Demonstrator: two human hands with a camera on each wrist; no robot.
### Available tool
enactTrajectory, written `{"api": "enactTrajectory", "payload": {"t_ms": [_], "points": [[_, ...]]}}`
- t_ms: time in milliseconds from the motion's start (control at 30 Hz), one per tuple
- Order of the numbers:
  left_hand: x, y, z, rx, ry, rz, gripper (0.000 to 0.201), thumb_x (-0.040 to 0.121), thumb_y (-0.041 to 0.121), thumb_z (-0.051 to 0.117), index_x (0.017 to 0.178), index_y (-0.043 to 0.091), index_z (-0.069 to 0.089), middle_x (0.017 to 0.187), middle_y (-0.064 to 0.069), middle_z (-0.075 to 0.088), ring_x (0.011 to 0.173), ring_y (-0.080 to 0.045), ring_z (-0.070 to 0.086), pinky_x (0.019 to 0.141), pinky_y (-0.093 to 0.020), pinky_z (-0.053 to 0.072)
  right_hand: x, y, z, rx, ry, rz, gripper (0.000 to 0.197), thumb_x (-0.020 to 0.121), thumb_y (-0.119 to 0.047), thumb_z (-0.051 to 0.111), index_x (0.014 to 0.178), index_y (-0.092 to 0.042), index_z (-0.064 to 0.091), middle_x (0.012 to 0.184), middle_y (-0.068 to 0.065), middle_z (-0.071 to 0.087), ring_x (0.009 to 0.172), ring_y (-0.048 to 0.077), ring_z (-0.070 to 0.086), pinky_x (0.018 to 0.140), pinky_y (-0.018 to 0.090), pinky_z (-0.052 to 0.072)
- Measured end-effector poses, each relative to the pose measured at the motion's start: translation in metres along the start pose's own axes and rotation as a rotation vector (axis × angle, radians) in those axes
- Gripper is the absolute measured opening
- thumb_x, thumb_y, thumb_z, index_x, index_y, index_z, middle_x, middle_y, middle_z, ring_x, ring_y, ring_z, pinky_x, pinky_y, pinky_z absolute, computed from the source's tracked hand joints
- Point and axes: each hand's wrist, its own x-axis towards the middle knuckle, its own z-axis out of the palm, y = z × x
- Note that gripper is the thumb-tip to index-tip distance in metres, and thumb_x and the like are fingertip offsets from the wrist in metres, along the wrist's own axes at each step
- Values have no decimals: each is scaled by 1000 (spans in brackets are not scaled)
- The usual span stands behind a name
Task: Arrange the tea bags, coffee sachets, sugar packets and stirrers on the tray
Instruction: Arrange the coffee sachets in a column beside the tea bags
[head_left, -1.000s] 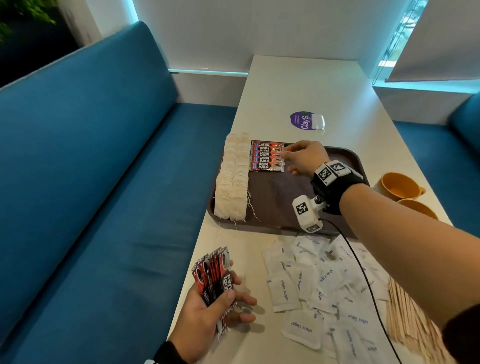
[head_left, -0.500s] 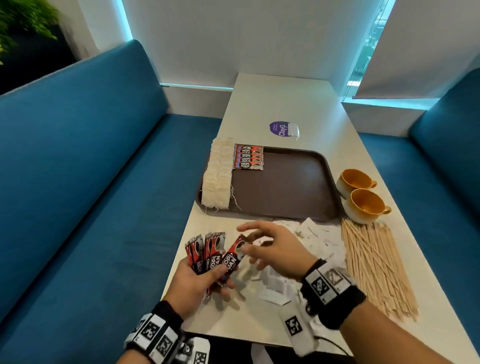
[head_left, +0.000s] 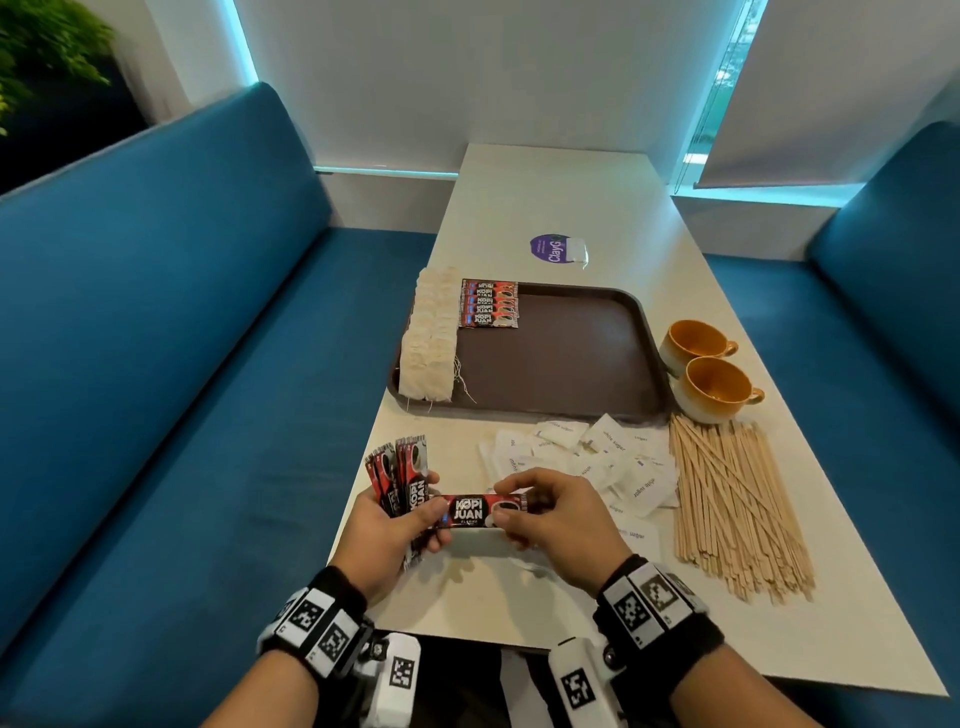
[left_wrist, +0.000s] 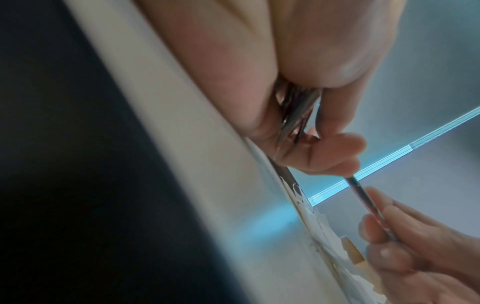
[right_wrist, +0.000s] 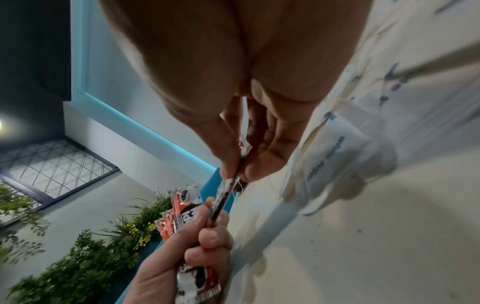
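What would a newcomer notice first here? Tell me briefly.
The red Kopi Juan sachet stretched between the left hand and right hand, low in the head view. Beyond lies the brown tray with tea bags down its left edge, and to its right two orange cups.

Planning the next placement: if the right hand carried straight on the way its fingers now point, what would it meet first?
The right hand points left along the coffee sachet it pinches, so it would probably meet the left hand first, gripping the sachet's other end with the fanned sachets.
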Motion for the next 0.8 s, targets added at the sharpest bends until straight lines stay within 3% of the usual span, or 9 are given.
{"api": "enactTrajectory", "payload": {"t_ms": [100, 233, 300, 433, 500, 600, 733, 800], "points": [[-1, 0, 1, 11, 6, 16, 29, 83, 0, 73, 110, 1, 60, 82, -24, 67, 57, -31, 65, 48, -30, 54, -1, 4, -1, 45, -9, 24, 26, 79, 6, 81, 98, -10, 77, 84, 13, 77, 64, 20, 68, 65, 36, 61], [-4, 1, 2, 39, -10, 18, 27, 88, -1, 69, 113, -2, 58, 80, -25, 68, 57, -33, 65, 48, -32, 55, -1, 5, -3, 50, -23, 48, 40, 71, 16, 82, 102, -10, 77, 86, 4, 78, 74, 13, 73, 68, 29, 61], [-5, 2, 3, 36, -19, 5, 30, 88, 1, 70, 115, -3, 58, 80, -25, 68, 57, -33, 65, 48, -33, 56, 0, 5, -6, 14, -10, 40, 42, 69, 12, 85, 102, -13, 78, 87, 4, 78, 77, 15, 74, 73, 34, 63], [-3, 5, 2, -32, -27, -16, 53, 80, 23, 85, 118, -2, 57, 81, -23, 67, 60, -35, 63, 48, -36, 56, 2, 0, -11, 57, 6, 32, 42, 71, 14, 83, 103, -13, 78, 86, 4, 78, 79, 19, 75, 74, 37, 64], [-2, 4, 0, -45, -39, -22, 55, 82, 28, 82, 119, -3, 55, 77, -23, 63, 62, -35, 62, 49, -36, 56, 3, -5, -16, 99, 21, 4, 42, 72, 17, 80, 103, -12, 78, 88, 8, 78, 84, 25, 76, 77, 37, 64], [-2, 1, -4, -127, -94, -23, 44, 87, 14, 70, 124, -3, 52, 82, -22, 56, 66, -36, 61, 49, -37, 54, 12, -15, -24, 113, 49, -30, 40, 75, 18, 77, 104, -10, 78, 92, 13, 78, 88, 34, 75, 81, 43, 63], [-1, 1, -7, -212, -178, -18, 46, 81, 3, 65, 126, 4, 55, 92, -21, 54, 71, -38, 59, 48, -38, 53, 39, -38, -39, 117, 73, -97, 37, 79, 19, 73, 107, -4, 76, 89, 15, 77, 82, 29, 73, 76, 34, 64], [-1, 0, -7, -202, -184, -16, 49, 80, 0, 64, 128, 7, 55, 94, -21, 55, 71, -39, 59, 48, -38, 53, 59, -50, -47, 96, 94, -128, 36, 78, 16, 75, 107, -6, 77, 84, 11, 74, 78, 27, 73, 77, 36, 64]]}}
